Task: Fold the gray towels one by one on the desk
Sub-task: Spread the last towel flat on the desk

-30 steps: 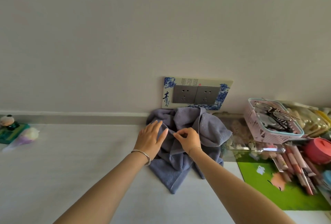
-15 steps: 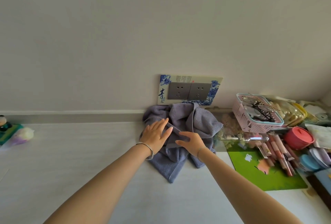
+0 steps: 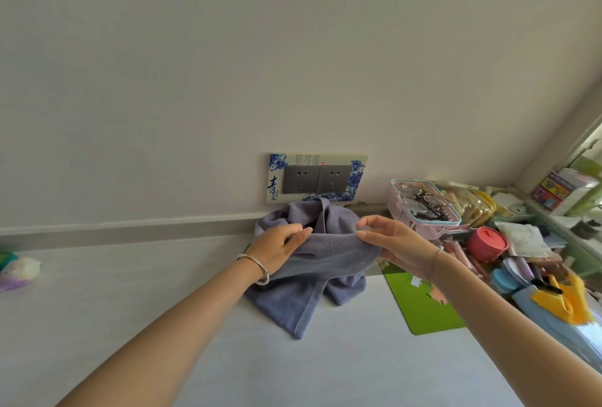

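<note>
Head view, centre of frame: my left hand and right hand each pinch the upper hem of a crumpled gray terry towel. Both grips are clamped on cloth, stretching it above the pale worktop, while its tail lies bunched against the wall below the blue-patterned socket plate. I judge the risk lies to the right. A wide pull could sweep the trailing corner across the green mat into the pink plastic basket, or drag up any second towel tangled in the heap.
</note>
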Action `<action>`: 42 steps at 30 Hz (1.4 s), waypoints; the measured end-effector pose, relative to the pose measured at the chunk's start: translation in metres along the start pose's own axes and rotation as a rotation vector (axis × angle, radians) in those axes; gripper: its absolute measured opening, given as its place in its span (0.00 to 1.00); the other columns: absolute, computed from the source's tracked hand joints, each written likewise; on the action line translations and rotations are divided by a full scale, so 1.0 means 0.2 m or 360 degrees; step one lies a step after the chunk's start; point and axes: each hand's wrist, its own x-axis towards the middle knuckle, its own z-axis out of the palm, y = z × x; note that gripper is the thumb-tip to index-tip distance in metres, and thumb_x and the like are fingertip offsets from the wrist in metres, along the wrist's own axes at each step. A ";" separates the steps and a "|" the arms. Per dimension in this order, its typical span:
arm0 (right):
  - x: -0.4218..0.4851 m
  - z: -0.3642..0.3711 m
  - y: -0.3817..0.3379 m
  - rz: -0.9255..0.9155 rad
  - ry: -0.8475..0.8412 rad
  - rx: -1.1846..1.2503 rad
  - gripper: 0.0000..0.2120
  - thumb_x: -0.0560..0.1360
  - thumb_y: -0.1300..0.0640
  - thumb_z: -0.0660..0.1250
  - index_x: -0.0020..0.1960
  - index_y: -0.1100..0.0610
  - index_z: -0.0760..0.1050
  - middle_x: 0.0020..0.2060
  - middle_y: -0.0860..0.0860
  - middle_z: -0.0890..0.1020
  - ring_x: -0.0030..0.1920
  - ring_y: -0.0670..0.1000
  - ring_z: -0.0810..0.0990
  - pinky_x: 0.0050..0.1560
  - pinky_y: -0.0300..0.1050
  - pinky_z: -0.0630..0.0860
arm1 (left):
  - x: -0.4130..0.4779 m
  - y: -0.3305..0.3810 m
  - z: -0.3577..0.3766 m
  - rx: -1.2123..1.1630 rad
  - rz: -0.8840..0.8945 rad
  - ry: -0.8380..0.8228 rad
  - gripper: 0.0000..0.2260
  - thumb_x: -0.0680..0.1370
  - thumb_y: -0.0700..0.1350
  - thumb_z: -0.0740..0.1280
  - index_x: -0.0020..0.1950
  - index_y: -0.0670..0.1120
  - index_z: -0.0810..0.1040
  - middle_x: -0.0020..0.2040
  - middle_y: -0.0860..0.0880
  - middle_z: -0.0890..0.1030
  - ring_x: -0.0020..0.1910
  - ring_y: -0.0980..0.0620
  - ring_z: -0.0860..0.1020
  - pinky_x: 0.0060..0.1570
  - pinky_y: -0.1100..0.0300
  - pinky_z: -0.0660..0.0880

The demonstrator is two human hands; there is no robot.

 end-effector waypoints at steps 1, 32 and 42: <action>-0.04 0.01 -0.04 0.0017 -0.0021 -0.0099 0.13 0.69 0.55 0.71 0.51 0.57 0.77 0.44 0.53 0.82 0.45 0.49 0.80 0.46 0.41 0.79 | -0.01 0.05 -0.04 -0.0005 0.0046 0.0026 0.21 0.77 0.66 0.52 0.33 0.52 0.60 0.28 0.53 0.63 0.28 0.56 0.62 0.35 0.55 0.63; -0.71 1.28 -1.58 -0.0968 -0.0330 -0.0323 0.13 0.77 0.55 0.63 0.54 0.63 0.77 0.42 0.54 0.84 0.42 0.49 0.83 0.42 0.39 0.79 | -0.80 1.30 -1.86 0.0179 0.0734 0.0855 0.20 0.79 0.55 0.61 0.32 0.48 0.61 0.28 0.53 0.61 0.26 0.59 0.61 0.29 0.66 0.60; -0.49 0.73 -0.82 -0.0258 -0.0287 0.0102 0.28 0.71 0.49 0.71 0.67 0.60 0.72 0.65 0.63 0.73 0.61 0.58 0.74 0.69 0.56 0.65 | -0.45 0.84 -1.04 -0.0239 0.0090 0.0098 0.32 0.73 0.68 0.60 0.48 0.36 0.77 0.39 0.48 0.73 0.39 0.52 0.72 0.43 0.57 0.69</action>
